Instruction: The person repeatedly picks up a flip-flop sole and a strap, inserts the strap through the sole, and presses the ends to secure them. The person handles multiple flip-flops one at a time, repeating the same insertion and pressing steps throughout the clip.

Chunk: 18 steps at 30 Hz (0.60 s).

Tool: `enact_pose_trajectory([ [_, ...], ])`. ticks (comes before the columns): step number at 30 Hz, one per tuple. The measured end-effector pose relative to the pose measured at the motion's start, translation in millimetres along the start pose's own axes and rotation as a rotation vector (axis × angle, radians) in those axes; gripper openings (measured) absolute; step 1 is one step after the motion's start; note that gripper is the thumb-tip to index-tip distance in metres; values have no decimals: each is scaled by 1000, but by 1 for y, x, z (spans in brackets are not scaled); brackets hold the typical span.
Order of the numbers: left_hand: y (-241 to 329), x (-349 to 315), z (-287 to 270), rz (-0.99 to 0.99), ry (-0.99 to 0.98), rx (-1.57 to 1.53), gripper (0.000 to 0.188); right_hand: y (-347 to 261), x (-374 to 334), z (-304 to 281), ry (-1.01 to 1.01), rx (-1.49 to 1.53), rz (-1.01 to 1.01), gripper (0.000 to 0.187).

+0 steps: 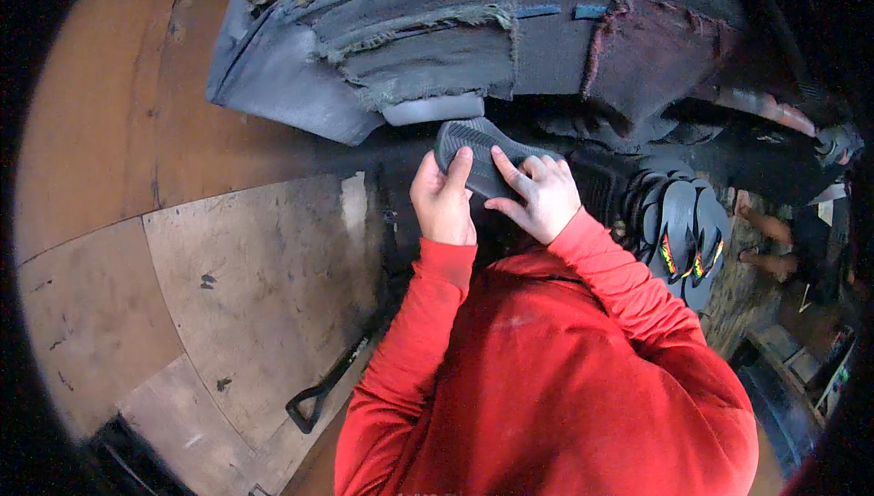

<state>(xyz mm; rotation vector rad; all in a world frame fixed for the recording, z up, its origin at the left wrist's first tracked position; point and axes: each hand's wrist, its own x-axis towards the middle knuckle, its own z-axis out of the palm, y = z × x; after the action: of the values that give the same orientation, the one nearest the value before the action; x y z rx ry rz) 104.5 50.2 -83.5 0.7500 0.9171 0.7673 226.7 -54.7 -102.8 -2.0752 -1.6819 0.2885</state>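
Both my hands hold a dark grey flip-flop sole with a ribbed, patterned face. My left hand grips its left end, the thumb lying on the face and the fingers mostly hidden behind. Closed on the sole further right is my right hand, its index finger pressed along the ribbed face. Just beyond the sole's far edge sits a pale grey rounded piece, like a roller or wheel. Sole and rounded piece look close together; I cannot tell whether they touch.
A dusty dark housing with ragged cloth flaps spans the far side. To the right stand stacked black flip-flops with colourful straps. Another person's bare limbs show beyond them. A black handle lies by wooden boards at left.
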Motion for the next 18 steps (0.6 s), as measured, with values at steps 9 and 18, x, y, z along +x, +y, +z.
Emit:
enact_pose_trajectory([
  [9, 16, -38, -12, 249, 67, -254, 26, 2, 21, -7, 127, -132, -487, 66],
  [18, 27, -70, -120, -200, -110, -611, 54, 77, -79, 68, -509, 2165, 841, 86],
])
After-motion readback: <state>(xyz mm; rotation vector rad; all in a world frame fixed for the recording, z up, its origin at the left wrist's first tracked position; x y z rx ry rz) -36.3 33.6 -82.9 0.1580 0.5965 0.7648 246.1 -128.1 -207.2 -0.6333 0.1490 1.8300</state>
